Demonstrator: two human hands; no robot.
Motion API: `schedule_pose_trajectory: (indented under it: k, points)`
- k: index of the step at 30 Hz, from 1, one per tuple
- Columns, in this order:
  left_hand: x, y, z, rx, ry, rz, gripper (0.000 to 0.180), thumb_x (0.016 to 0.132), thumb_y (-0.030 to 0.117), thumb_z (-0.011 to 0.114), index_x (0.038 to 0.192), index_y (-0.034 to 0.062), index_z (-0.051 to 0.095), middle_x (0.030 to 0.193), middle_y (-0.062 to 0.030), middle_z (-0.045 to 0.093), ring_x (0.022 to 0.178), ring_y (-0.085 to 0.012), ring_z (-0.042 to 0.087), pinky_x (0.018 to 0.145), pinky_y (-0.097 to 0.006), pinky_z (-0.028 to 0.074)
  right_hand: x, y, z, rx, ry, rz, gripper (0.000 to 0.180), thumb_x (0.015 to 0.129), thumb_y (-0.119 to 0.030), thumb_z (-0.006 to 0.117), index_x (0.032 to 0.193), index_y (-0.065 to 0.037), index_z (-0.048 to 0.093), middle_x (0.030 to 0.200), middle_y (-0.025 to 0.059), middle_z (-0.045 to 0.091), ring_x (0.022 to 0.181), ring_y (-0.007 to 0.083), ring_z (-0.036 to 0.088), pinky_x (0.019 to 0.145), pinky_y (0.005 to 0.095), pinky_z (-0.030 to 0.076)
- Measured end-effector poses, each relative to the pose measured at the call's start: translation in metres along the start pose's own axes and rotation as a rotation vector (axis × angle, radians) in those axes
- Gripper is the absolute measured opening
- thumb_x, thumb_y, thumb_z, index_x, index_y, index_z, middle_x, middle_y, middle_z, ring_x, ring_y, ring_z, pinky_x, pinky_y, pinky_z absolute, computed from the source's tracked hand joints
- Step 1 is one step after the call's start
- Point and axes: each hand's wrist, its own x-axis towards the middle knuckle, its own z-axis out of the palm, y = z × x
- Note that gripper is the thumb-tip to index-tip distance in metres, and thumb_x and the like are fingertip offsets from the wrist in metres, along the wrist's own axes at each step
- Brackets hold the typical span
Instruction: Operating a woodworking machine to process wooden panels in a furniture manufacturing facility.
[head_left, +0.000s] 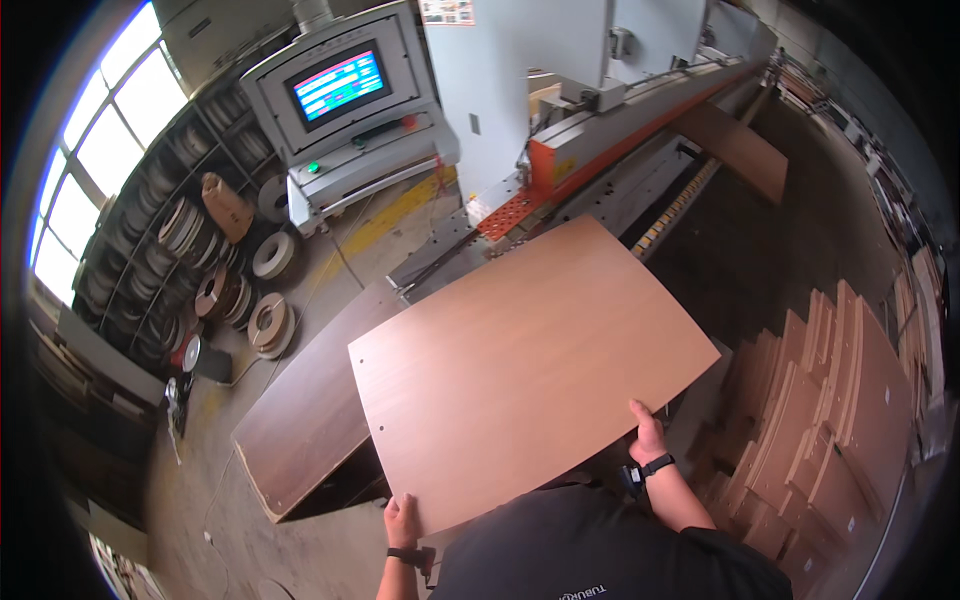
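A flat, light-brown wooden panel (530,370) spreads across the middle of the view, with two small dark holes near its left edge. My left hand (402,520) grips its near left corner, thumb on top and fingers hidden below. At its near right edge, my right hand (648,438) holds it the same way, thumb lying over the face. The panel's far edge reaches the front of an edge-banding machine (560,165) with an orange guard. I cannot tell whether it rests on the machine's bed.
A dark-brown board table (310,420) stands at left, below the panel. Stacked panels (820,420) lean at right. Another panel (735,150) sits farther along the machine. A control console (340,85) with a lit screen stands far left; edging rolls (275,255) lie near shelves.
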Motion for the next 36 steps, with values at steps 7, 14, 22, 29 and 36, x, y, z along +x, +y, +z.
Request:
schedule_pose_trajectory:
  k: [7, 14, 22, 29, 36]
  points:
    - [0.011, -0.048, -0.03, 0.423, 0.263, 0.001, 0.036, 0.105, 0.033, 0.056, 0.113, -0.0012, 0.062, 0.102, -0.0065, 0.069, 0.087, -0.0143, 0.061, 0.079, -0.032, 0.05, 0.039, 0.05, 0.021, -0.257, -0.189, 0.4, 0.046, 0.1, -0.028, 0.065, 0.138, -0.004, 0.055, 0.127, 0.0105, 0.066, 0.116, 0.0241, 0.062, 0.094, 0.0369, 0.053]
    - [0.016, -0.044, -0.002, 0.325, 0.303, -0.064, 0.04, 0.107, 0.039, 0.05, 0.109, 0.0002, 0.059, 0.095, -0.0018, 0.062, 0.088, -0.0136, 0.055, 0.082, -0.031, 0.046, 0.016, 0.045, 0.045, -0.557, -0.462, 0.335, 0.089, 0.101, -0.036, 0.063, 0.162, -0.002, 0.009, 0.164, 0.018, 0.027, 0.142, 0.0273, 0.043, 0.097, 0.0352, 0.05]
    - [0.026, -0.051, 0.032, 0.184, 0.252, -0.175, 0.038, 0.105, 0.039, 0.055, 0.111, 0.0011, 0.059, 0.099, -0.0049, 0.063, 0.087, -0.0154, 0.058, 0.079, -0.032, 0.048, 0.041, 0.028, 0.035, -0.483, -0.366, 0.256, 0.087, 0.102, -0.037, 0.062, 0.162, 0.0, 0.011, 0.167, 0.0126, 0.024, 0.142, 0.02, 0.041, 0.092, 0.0299, 0.049]
    - [0.052, -0.045, 0.097, 0.165, 0.059, -0.163, 0.031, 0.105, 0.036, 0.054, 0.103, 0.0051, 0.058, 0.082, 0.0, 0.058, 0.071, -0.01, 0.054, 0.062, -0.028, 0.045, 0.094, 0.001, 0.023, -0.427, -0.233, 0.156, 0.081, 0.099, -0.04, 0.066, 0.161, -0.01, 0.025, 0.151, 0.0009, 0.049, 0.125, 0.0102, 0.051, 0.085, 0.0284, 0.049]
    - [0.077, -0.038, 0.159, 0.045, -0.086, -0.254, 0.033, 0.107, 0.035, 0.051, 0.101, 0.0036, 0.058, 0.094, -0.0068, 0.062, 0.085, -0.0207, 0.063, 0.075, -0.039, 0.054, 0.128, -0.026, 0.019, -0.564, -0.016, 0.04, 0.057, 0.101, -0.041, 0.06, 0.149, -0.012, 0.049, 0.131, -0.0034, 0.061, 0.106, 0.0091, 0.058, 0.081, 0.0274, 0.05]
